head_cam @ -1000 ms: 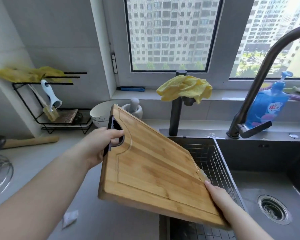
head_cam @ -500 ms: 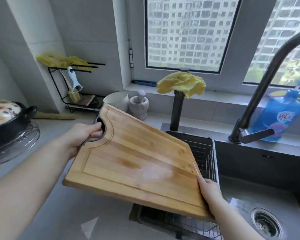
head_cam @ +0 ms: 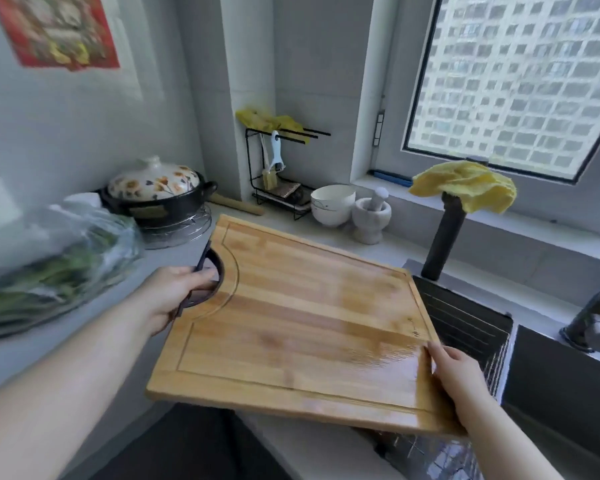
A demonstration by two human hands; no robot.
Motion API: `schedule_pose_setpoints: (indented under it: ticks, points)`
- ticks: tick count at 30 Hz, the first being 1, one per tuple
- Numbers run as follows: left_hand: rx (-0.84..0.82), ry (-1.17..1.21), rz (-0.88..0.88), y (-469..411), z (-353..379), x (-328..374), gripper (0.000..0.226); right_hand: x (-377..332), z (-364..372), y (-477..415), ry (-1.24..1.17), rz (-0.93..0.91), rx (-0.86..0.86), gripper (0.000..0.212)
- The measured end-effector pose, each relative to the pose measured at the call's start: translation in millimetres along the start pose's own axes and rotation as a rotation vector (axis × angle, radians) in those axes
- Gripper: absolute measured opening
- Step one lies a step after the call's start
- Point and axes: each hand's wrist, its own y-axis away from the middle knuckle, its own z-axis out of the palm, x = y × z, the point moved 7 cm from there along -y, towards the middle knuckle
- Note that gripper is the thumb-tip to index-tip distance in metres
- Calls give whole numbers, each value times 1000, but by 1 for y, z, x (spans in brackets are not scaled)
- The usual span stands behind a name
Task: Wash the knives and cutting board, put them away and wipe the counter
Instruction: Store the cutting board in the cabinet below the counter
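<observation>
Bamboo cutting board (head_cam: 291,323) hangs tilted in the air between your two hands, over the front of the desk (head_cam: 406,251). Well to the left of your fingers sit a bag of greens (head_cam: 49,271) and a flowered clay pot (head_cam: 156,192). Your left hand (head_cam: 174,296) has its fingers (head_cam: 201,273) curled through the board's black-rimmed handle hole. Your right hand (head_cam: 461,375) grips the opposite edge, just beside the sink's wire basket (head_cam: 465,320). Beyond your right fingers a yellow cloth (head_cam: 465,190) drapes over a dark post. A wet sheen near your right hand suggests the board is washed, though it is not yet put away. No knives show, so I cannot tell their state. Wiping the desk looks to be left.
</observation>
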Motion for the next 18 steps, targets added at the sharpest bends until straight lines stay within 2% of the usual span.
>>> schedule_pose_setpoints:
  ticks: [5, 12, 18]
  points:
    - [97, 5, -115, 31, -88, -31, 17, -54, 43, 32, 8, -166, -26, 48]
    - [306, -52, -214, 97, -236, -106, 34, -107, 160, 103, 95, -284, -169, 43]
    - [361, -168, -342, 154, -323, -163, 20, -111, 248, 155, 210, -340, -283, 43]
